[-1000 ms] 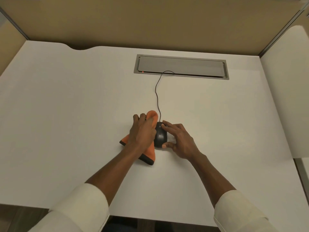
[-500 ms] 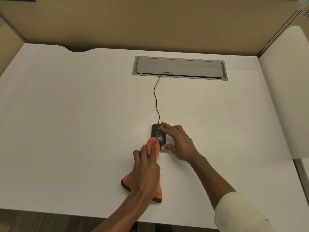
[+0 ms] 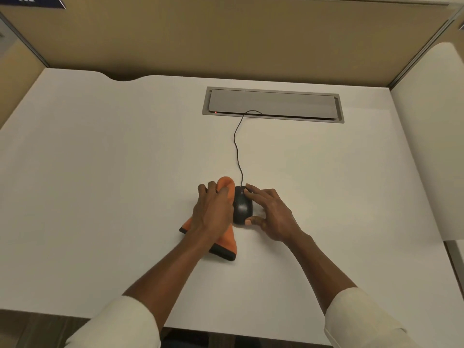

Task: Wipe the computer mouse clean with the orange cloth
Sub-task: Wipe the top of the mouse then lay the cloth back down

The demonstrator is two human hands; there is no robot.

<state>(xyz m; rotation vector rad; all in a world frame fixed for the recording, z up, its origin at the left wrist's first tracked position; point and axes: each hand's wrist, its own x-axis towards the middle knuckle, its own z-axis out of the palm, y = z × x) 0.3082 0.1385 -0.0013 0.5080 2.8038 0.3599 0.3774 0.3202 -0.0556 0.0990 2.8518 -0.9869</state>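
The left hand has slid forward, gripping the orange cloth against the mouse at its left flank on the counter. The right hand pinches the mouse; a loose pinch could let it skid

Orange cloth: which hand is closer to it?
Left. The left hand holds the orange cloth against the left side of the mouse; the right hand grips the mouse from the opposite side, not touching the cloth.
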